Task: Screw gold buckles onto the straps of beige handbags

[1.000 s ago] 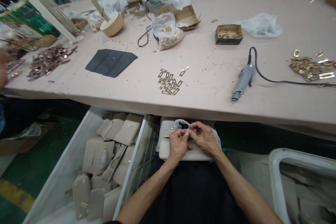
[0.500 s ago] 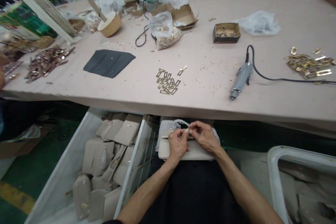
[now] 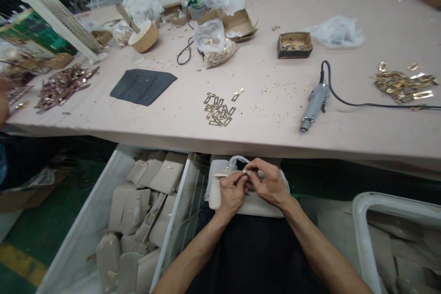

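A cream handbag (image 3: pixel 263 208) lies across my lap, just under the table edge, with a white wrapped handle (image 3: pixel 237 160) behind it. Over its flap (image 3: pixel 223 173), the fingertips of my left hand (image 3: pixel 231 194) and my right hand (image 3: pixel 270 183) meet in a pinch. A tiny shiny spot shows between them, too small to name. Both hands are closed, and my fingers cover the middle of the bag's top. On the table ahead lies a loose pile of small rectangular metal frames (image 3: pixel 218 112). A grey electric screwdriver (image 3: pixel 314 104) rests to their right.
A white crate (image 3: pixel 179 202) of cream bags stands at my left, another pale bin (image 3: pixel 360 229) at my right. The table bears a dark sheet (image 3: pixel 143 86), a small box of screws (image 3: pixel 295 46) and gold metal plates (image 3: pixel 401 83). Part of another person (image 3: pixel 3 98) shows at far left.
My hands stay together over the bag, with the fingers shifted slightly; the flap looks more raised on the left. The whole view has tilted a little.
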`<state>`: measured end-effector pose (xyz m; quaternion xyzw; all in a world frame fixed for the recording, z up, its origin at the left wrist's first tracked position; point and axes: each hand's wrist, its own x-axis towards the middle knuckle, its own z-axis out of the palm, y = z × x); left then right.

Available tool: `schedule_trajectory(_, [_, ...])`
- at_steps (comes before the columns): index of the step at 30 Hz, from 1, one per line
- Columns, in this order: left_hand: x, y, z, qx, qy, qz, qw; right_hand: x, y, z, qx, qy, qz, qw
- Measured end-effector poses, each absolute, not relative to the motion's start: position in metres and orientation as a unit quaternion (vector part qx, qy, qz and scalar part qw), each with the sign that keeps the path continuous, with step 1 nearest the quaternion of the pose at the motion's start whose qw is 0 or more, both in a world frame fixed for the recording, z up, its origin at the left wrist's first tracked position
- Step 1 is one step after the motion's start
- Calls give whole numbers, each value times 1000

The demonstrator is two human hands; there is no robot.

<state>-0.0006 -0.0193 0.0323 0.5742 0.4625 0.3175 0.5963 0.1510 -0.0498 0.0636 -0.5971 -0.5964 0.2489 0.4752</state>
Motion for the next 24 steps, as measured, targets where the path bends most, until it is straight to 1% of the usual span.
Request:
schedule_trajectory(4, [0,-19,28,511,460,314,655,153,-49,52,-597,-594,285,457])
schedule_trajectory(8, [0,-17,28,466,455,321,687,149,-50,48,-612,-543,310,485])
schedule_trajectory(11, [0,-17,32,442,467,329,692,146,-51,45,-619,-501,341,499])
schedule_trajectory(17, [-1,-20,35,440,458,330,698,150,-50,24,-611,-368,488,503])
schedule_trajectory(19, [-1,-21,32,438,458,330,699,150,-49,23,-621,-369,486,493])
schedule_trajectory(24, [-2,-17,29,434,454,326,706,148,-48,36,-655,-431,404,471])
